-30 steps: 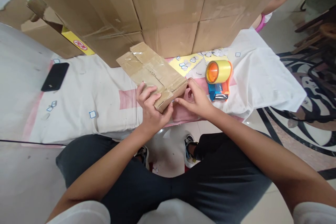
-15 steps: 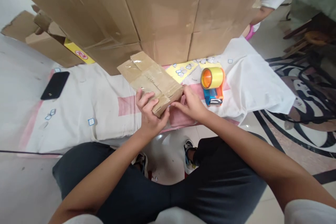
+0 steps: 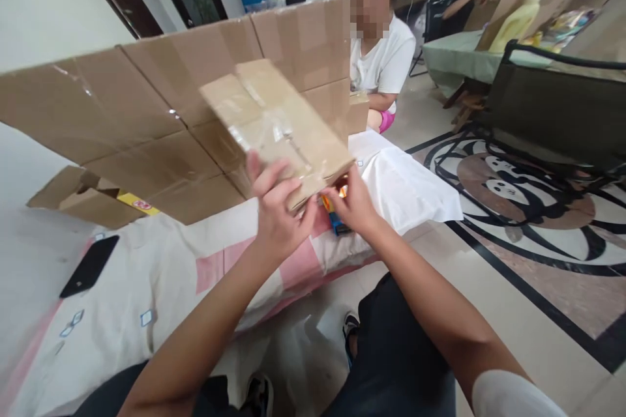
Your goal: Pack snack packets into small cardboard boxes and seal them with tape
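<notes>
A taped brown cardboard box (image 3: 288,124) is raised in front of me, tilted, between my two hands. My left hand (image 3: 278,208) grips its near left corner, fingers over the top and thumb along the near side. At the near right corner, my right hand (image 3: 355,202) pinches the box edge. Clear tape shines on the box's top face. Behind and below my hands, a tape dispenser (image 3: 337,220) with blue and orange parts lies on the cloth, mostly hidden by the box and my right hand.
A wall of stacked cardboard boxes (image 3: 161,98) stands behind the cloth-covered surface (image 3: 180,234). A black phone (image 3: 90,267) lies at left, by an opened carton (image 3: 83,199). A person in a white shirt (image 3: 391,58) sits beyond the stack; a dark folding chair (image 3: 557,111) stands at right.
My view has tilted up, bringing the person and room into sight. Both hands have lifted the box off the cloth towards the stack, and it now covers most of the tape dispenser.
</notes>
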The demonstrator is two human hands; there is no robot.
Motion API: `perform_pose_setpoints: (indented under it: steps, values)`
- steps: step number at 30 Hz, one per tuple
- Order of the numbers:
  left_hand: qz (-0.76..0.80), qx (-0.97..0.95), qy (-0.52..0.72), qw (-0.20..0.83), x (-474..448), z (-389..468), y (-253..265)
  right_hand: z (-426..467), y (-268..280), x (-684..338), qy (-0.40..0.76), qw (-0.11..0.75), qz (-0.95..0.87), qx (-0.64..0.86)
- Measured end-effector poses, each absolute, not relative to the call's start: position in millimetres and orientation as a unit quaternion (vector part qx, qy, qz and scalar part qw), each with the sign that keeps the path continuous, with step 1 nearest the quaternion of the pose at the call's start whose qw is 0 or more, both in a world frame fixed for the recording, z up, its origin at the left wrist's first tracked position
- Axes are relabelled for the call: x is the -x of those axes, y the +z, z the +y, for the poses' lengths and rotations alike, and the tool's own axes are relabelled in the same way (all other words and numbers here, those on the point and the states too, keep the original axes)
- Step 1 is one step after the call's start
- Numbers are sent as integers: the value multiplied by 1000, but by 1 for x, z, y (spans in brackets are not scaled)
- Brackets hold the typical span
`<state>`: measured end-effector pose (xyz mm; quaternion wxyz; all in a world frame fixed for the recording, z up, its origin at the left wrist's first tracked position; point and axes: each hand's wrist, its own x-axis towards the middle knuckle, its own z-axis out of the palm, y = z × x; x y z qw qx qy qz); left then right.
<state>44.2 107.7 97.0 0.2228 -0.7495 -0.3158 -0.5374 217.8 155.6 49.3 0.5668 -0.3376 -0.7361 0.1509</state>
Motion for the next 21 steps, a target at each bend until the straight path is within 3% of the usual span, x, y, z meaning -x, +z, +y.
perform_pose_setpoints:
  steps: [5,11,21]
  values:
    - [-218,782,-581,57,-180,194,89,196,37,-328,81,667,-596,439]
    - [-302,770,-550,-115,-288,238,19,227,-34,-409,108,646,-540,529]
    - [-369,754,-527,-136,-280,286,-28,279,-79,-399,138,620,-540,552]
